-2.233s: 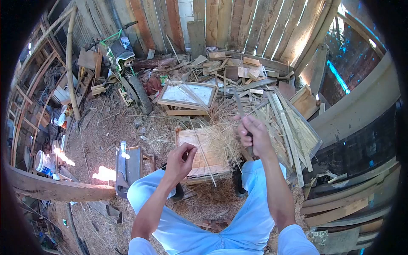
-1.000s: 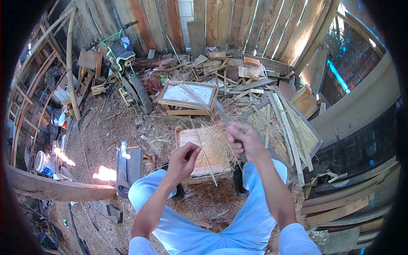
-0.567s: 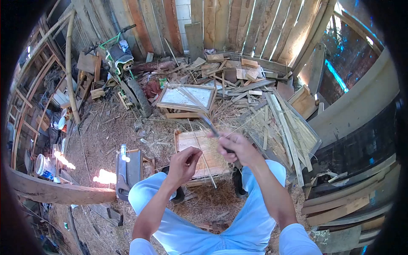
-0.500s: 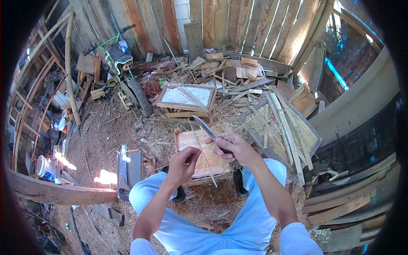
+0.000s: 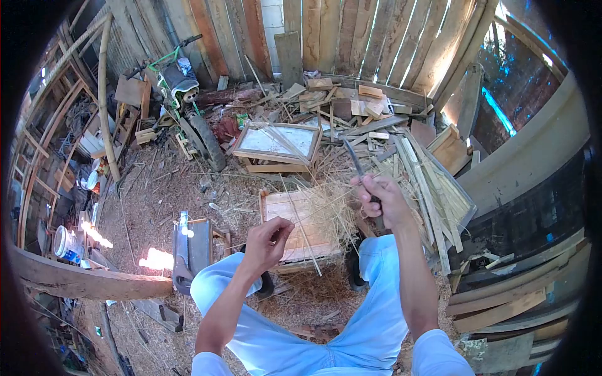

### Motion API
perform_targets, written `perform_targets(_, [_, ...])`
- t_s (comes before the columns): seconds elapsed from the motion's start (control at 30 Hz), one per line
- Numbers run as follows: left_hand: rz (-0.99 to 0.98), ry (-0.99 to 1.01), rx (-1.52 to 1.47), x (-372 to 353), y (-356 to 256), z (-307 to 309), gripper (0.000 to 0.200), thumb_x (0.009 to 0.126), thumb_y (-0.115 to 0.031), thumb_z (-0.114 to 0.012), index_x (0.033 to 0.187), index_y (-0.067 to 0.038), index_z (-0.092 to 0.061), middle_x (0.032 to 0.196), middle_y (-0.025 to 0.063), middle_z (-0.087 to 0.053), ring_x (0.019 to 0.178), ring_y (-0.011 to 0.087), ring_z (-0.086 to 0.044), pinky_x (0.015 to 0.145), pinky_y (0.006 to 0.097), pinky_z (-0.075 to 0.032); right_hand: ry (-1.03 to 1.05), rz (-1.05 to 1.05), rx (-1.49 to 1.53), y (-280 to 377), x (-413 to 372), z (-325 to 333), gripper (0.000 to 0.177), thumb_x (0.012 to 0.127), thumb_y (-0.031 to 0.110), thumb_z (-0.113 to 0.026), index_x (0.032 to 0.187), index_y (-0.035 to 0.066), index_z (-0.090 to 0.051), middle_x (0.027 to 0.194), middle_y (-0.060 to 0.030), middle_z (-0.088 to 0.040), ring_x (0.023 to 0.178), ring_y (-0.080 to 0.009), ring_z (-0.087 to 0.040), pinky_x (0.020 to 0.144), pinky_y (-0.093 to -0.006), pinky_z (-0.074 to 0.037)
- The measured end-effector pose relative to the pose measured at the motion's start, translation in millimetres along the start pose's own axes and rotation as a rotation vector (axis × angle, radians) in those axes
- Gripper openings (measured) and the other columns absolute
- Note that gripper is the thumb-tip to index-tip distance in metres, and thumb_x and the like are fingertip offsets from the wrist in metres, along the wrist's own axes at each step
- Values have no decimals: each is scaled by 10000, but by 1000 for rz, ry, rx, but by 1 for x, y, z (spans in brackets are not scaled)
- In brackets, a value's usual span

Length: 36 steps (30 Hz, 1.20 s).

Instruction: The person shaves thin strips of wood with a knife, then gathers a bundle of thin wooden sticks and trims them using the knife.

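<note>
My right hand (image 5: 384,199) is closed around the dark handle of a knife (image 5: 355,158), its blade slanting up and to the left. My left hand (image 5: 266,245) is pinched at a thin wooden strip (image 5: 300,225), which runs at a slant over a pale wooden board (image 5: 282,210) between my knees. The fingertips partly hide where they meet the strip. A tangle of fine, straw-like shavings (image 5: 335,213) covers the board's right side, just left of my right hand.
A framed white panel (image 5: 260,141) lies beyond the board. Scrap wood (image 5: 351,106) is heaped along the plank wall, with long slats (image 5: 421,188) at the right. A handsaw (image 5: 182,250) rests by my left knee. A small motorbike (image 5: 188,103) stands back left.
My right hand has moved to the right and slightly up with the knife, away from the strip. The shavings are in fuller view. My left hand has barely moved.
</note>
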<state>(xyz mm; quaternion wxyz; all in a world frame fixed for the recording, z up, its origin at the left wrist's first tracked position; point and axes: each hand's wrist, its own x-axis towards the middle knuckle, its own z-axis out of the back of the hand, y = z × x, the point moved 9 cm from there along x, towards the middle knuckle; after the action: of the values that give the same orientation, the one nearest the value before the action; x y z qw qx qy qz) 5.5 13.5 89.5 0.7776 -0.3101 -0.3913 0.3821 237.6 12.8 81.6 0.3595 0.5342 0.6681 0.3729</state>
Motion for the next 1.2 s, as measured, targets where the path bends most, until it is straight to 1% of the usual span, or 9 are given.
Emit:
perform_targets(0.2, [24, 15, 19, 1, 2, -1, 51, 853, -57, -633, 846, -9, -617, 591, 68, -529, 496, 119, -469, 463, 264, -355, -41, -14, 45, -4, -1, 0, 334, 960, 260, -517, 1121, -31, -551, 703, 20, -483, 475, -11, -360, 385, -149, -259])
perform_targets(0.27, [-17, 11, 44, 2, -1, -1, 40, 823, 0, -637, 850, -8, -609, 684, 106, -622, 493, 151, -573, 457, 283, -433, 111, -81, 36, -22, 2, -26, 350, 963, 261, -512, 1158, -28, -539, 712, 14, -494, 473, -12, -364, 385, -151, -260])
perform_targets(0.37, [-77, -24, 81, 4, -11, -3, 60, 806, 29, -631, 842, -14, -608, 707, 109, -626, 528, 195, -600, 477, 302, -450, 206, -157, 79, -41, 5, -55, 363, 965, 261, -510, 1184, -28, -532, 715, 10, -506, 470, -13, -368, 388, -152, -267])
perform_targets(0.47, [-212, -59, 153, 3, -21, 2, 42, 823, -10, -643, 857, -27, -625, 692, 99, -609, 561, 195, -598, 491, 289, -446, 184, -150, 29, -39, 7, -48, 358, 966, 261, -509, 1167, -33, -540, 706, 10, -505, 470, -16, -371, 391, -153, -270])
perform_targets(0.53, [-204, -40, 164, 5, -25, 2, 74, 800, 20, -636, 852, -28, -616, 709, 97, -616, 591, 221, -613, 508, 302, -462, 178, -124, -22, -34, 6, -47, 354, 967, 260, -508, 1155, -37, -545, 702, 11, -504, 471, -18, -372, 390, -154, -269])
perform_targets(0.8, [-174, -9, 147, 3, -21, 5, 97, 779, 39, -632, 845, -29, -609, 720, 94, -618, 608, 246, -619, 520, 314, -477, 25, -57, 19, -7, 1, -14, 316, 953, 215, -530, 1099, -65, -542, 689, 5, -493, 466, -14, -363, 373, -154, -260])
perform_targets(0.97, [-124, 6, 141, 3, -16, 9, 72, 798, 22, -635, 844, -26, -608, 709, 98, -615, 570, 227, -607, 496, 299, -465, -50, -16, 5, 5, -2, 13, 333, 953, 246, -531, 1103, -51, -548, 705, 19, -497, 473, -13, -365, 378, -164, -259])
perform_targets(1.07, [-110, -23, 125, -1, -1, 16, 23, 830, -25, -634, 846, -20, -618, 641, 97, -569, 514, 185, -552, 485, 291, -425, -197, 124, 71, 24, -6, 46, 347, 951, 275, -533, 1107, -34, -552, 686, 32, -469, 465, -21, -334, 378, -161, -241])
perform_targets(1.2, [-110, -11, 122, -1, 0, 10, 21, 830, -23, -630, 842, -18, -614, 651, 98, -571, 513, 183, -548, 483, 290, -422, -252, 103, 49, 21, -9, 49, 348, 954, 275, -527, 1126, -27, -550, 690, 34, -475, 467, -21, -339, 381, -160, -245])
